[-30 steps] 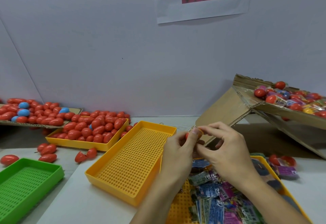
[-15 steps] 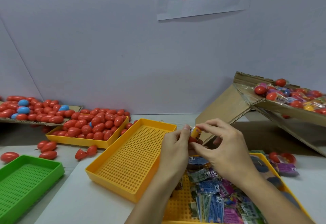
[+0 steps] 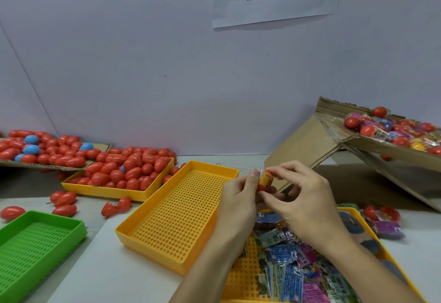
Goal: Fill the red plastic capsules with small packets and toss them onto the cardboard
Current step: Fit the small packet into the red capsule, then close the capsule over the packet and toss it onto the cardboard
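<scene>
My left hand [image 3: 241, 197] grips a red capsule half [image 3: 261, 188], mostly hidden behind its fingers. My right hand [image 3: 300, 197] pinches a small yellow-orange packet [image 3: 266, 178] that stands in the capsule's mouth. Below both hands a yellow tray [image 3: 372, 236] holds several coloured packets [image 3: 286, 262]. Empty red capsules [image 3: 128, 169] fill another yellow tray at the left. At the right a tilted cardboard sheet [image 3: 372, 146] carries filled capsules [image 3: 396, 129].
An empty yellow perforated tray [image 3: 176, 216] lies left of my hands and a green tray [image 3: 35, 245] at the lower left. More red and blue capsules [image 3: 35, 150] lie on cardboard at far left. Loose capsule halves [image 3: 115, 207] sit on the table. White wall behind.
The packet has gone from hidden under my fingertips to standing up out of the capsule half. Both hands stayed together in the same spot.
</scene>
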The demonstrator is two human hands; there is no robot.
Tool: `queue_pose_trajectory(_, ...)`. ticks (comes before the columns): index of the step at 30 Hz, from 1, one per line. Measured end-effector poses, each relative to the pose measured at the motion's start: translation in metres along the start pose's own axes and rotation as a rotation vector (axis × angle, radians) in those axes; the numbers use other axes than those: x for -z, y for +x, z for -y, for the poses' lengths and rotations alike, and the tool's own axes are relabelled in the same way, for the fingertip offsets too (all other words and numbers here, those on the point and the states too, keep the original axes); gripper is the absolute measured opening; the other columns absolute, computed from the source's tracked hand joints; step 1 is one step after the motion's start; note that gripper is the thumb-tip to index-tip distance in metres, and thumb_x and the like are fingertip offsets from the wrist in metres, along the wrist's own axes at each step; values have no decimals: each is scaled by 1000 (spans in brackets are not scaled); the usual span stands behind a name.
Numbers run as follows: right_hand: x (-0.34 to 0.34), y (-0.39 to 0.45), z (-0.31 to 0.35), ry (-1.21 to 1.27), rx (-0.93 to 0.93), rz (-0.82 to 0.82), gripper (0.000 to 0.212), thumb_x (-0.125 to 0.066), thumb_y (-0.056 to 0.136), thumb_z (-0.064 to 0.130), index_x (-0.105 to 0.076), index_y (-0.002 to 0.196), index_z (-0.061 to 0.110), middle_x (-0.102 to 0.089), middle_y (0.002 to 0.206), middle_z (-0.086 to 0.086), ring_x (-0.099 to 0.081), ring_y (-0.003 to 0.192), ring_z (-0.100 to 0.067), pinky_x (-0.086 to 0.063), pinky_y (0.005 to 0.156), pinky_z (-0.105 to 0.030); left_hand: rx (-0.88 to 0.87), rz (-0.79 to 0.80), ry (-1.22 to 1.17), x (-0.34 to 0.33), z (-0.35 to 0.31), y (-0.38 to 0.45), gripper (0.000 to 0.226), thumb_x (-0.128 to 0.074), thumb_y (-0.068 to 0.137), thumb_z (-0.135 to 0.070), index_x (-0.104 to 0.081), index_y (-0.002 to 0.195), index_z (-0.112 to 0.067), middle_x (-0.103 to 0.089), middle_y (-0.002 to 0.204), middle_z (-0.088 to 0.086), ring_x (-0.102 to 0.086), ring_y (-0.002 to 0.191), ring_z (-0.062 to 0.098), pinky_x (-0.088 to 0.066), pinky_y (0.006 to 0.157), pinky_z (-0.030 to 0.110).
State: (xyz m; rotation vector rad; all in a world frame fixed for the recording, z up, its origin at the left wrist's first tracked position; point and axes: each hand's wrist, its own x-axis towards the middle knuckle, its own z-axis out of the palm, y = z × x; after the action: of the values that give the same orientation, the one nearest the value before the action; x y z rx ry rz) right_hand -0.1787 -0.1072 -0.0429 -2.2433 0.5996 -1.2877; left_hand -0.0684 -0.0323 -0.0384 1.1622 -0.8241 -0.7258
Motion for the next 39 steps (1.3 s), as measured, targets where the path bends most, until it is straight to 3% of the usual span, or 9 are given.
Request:
queue_pose_trajectory(4,0,0,2,22,-10,7,38,-80,77,29,-73,114,23,-62,99,18,-60,93,-3,-49,72,-15,22,-10,11,-2,-2,-1,38,-49,103,-32,-73,89,-5,-74,79,15,-74,81,33,-62,75,40)
queue_pose_trajectory(8,-1,-2,1,47,-2,29,35,-82,78,22,-73,111,25,-60,99,20,-57,90,5,-42,68,-4,52,33,142,-1,-4,-1,40,-56,99,-36,-68,94,2,-70,88,28,-70,81,40,-59,80,53)
queue_pose_trajectory(12,0,0,-2,37,-22,42,36,-81,79,22,-73,114,23,-60,101,23,-56,97,6,-40,71,-1,89,78,154,1,-6,-1,38,-55,99,-35,-63,92,1,-69,67,13,-70,62,23,-62,67,39)
queue_pose_trajectory(17,0,0,2,55,-18,38,37,-81,81,20,-72,115,26,-58,99,25,-55,88,9,-41,67,-2,76,43,65,-1,-5,-1,39,-55,99,-34,-67,91,2,-69,75,19,-71,68,21,-58,59,27)
queue_pose_trajectory(22,-1,0,3,90,-43,52,35,-80,82,22,-71,115,28,-57,103,21,-58,89,1,-45,65,-7,91,26,-52,-5,-6,-2,37,-53,100,-32,-74,82,-7,-73,74,15,-73,71,22,-57,59,25)
queue_pose_trajectory(25,0,0,2,93,-65,65,36,-81,81,28,-70,115,29,-58,101,20,-58,96,-1,-45,70,-6,91,-8,-43,-5,-8,-3,33,-54,100,-31,-78,86,-12,-75,87,15,-74,82,27,-58,63,31)
queue_pose_trajectory(30,1,0,1,49,-94,121,35,-72,84,41,-65,117,35,-51,107,26,-50,108,4,-42,80,-7,-80,-88,264,-1,-7,1,19,-58,98,-23,-75,90,-20,-73,84,-1,-70,83,18,-60,66,32)
queue_pose_trajectory(34,-2,-1,3,56,-111,169,42,-67,92,38,-56,132,32,-46,113,28,-44,113,11,-39,87,-3,87,-89,79,0,-15,-2,34,-55,99,-24,-80,79,-14,-76,84,14,-74,81,26,-62,69,31)
queue_pose_trajectory(39,-1,0,4,133,-149,181,46,-61,96,36,-50,140,30,-46,119,27,-42,116,12,-37,91,0,162,-85,12,1,-22,-1,29,-62,88,-27,-76,91,-2,-74,90,22,-75,85,33,-61,63,28)
